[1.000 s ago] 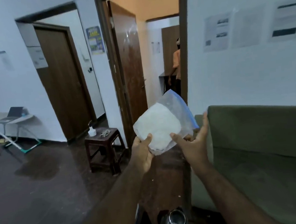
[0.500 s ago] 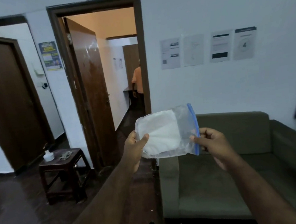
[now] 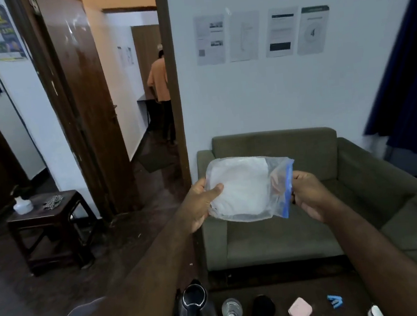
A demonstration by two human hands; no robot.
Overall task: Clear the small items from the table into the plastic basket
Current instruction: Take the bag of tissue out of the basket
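Head view: left hand (image 3: 199,205) and right hand (image 3: 306,194) pinch opposite ends of the zip bag (image 3: 246,189)

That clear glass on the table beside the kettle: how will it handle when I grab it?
The glass looks smooth-sided, so probably slippery and breakable. It stands upright close to the kettle; a sideways nudge might tip it. Whether it holds liquid is unclear.

Four wall papers (image 3: 262,34), one sofa (image 3: 309,198), one stool (image 3: 46,221) (dark wood), one kettle (image 3: 196,311).
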